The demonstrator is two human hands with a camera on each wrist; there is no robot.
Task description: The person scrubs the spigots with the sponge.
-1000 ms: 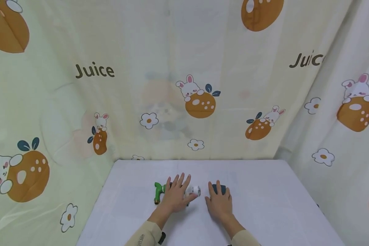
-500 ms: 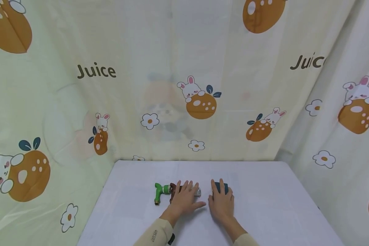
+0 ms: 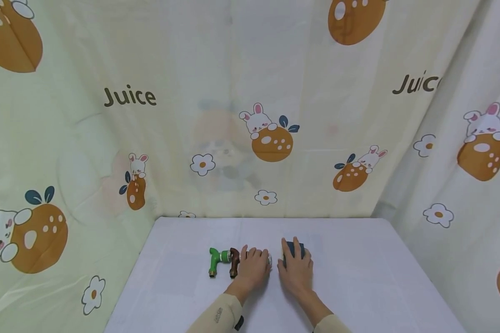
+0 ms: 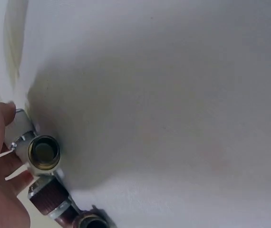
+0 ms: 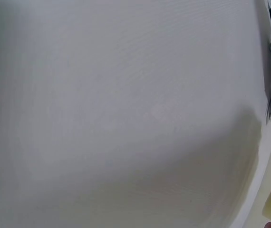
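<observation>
"Step?"
"Looked like securing the white tap (image 4: 33,152); next move probably called for a steady grip."
"Where was it?"
"On the table (image 3: 358,277), within the left hand (image 3: 254,268), fingers curled round it. Brown tap (image 3: 234,261) just left, then green tap (image 3: 217,257)."
"Right hand (image 3: 296,274)?"
"Over the dark-topped sponge (image 3: 292,248), right of the taps. Couldn't tell whether it gripped."

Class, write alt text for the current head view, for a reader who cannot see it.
A person's left hand grips a mostly hidden pale tap and their right hand lies over a dark blue block on a table. Farther left lie a brown tap and a green tap; behind hangs a patterned curtain.
</observation>
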